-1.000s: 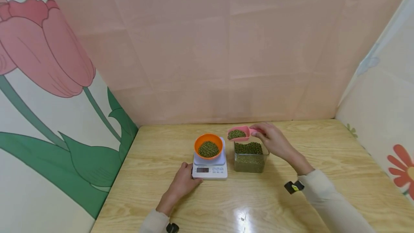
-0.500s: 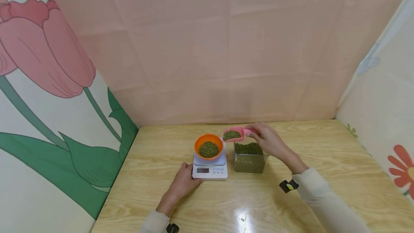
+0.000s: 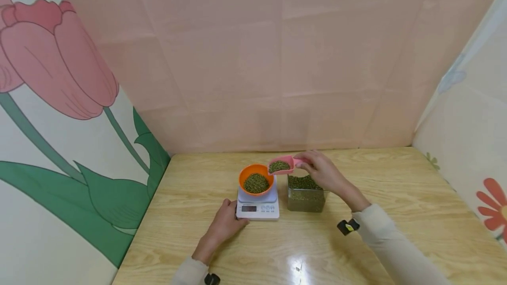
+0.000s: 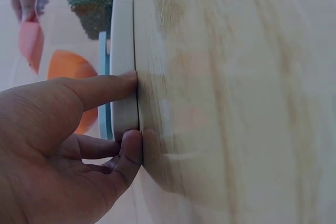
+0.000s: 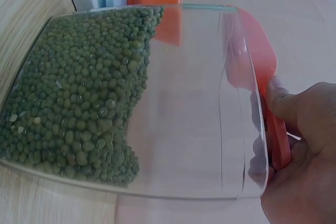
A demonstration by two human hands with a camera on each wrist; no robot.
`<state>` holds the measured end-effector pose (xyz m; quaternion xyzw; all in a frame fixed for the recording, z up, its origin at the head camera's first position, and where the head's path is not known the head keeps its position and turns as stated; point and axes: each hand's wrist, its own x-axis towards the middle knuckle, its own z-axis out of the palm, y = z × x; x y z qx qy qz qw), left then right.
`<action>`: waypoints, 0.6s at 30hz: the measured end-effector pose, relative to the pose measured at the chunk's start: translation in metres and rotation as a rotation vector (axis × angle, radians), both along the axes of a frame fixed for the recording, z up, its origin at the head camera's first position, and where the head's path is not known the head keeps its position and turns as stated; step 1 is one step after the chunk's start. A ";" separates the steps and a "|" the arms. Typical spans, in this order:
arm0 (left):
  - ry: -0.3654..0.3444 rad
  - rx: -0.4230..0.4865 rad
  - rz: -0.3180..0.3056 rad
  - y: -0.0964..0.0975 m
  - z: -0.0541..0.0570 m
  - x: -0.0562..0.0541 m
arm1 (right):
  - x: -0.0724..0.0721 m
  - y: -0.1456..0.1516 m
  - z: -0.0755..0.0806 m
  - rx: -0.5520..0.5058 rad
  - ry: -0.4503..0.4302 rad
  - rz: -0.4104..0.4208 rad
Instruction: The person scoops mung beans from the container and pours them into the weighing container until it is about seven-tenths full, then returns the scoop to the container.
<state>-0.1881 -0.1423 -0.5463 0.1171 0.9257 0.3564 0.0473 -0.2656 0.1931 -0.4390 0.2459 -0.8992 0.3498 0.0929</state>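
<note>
My right hand (image 3: 322, 173) pinches the handle of a pink scoop (image 3: 280, 166) loaded with green mung beans. The scoop hangs level at the right rim of an orange bowl (image 3: 245, 173), which has a heap of mung beans in it. That bowl sits on a white kitchen scale (image 3: 273, 212), whose display is too small to read. At the scale's front left corner my left hand (image 3: 226, 223) grips its edge; in the left wrist view the thumb and curled fingers touch the casing (image 4: 123, 51). Below my right hand stands a clear container (image 5: 184, 103) partly filled with mung beans (image 5: 79, 98).
Everything stands on a wood-grain table (image 3: 190, 179). A pink sheet (image 3: 245, 78) rises behind its back edge. A tulip-painted panel (image 3: 59, 153) borders the left side, and a flower-painted panel (image 3: 471, 135) the right.
My right hand has carried the loaded scoop leftward, from above the clear container to the orange bowl's rim. The left hand and the kitchen scale have stayed in place.
</note>
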 end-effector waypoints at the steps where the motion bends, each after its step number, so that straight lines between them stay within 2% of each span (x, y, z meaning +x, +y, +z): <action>1: 0.000 0.000 0.001 0.000 0.000 0.000 | 0.000 -0.001 0.000 0.001 0.003 0.001; 18: 0.007 -0.009 0.009 0.001 -0.002 -0.001 | -0.005 -0.011 0.000 0.026 0.033 0.022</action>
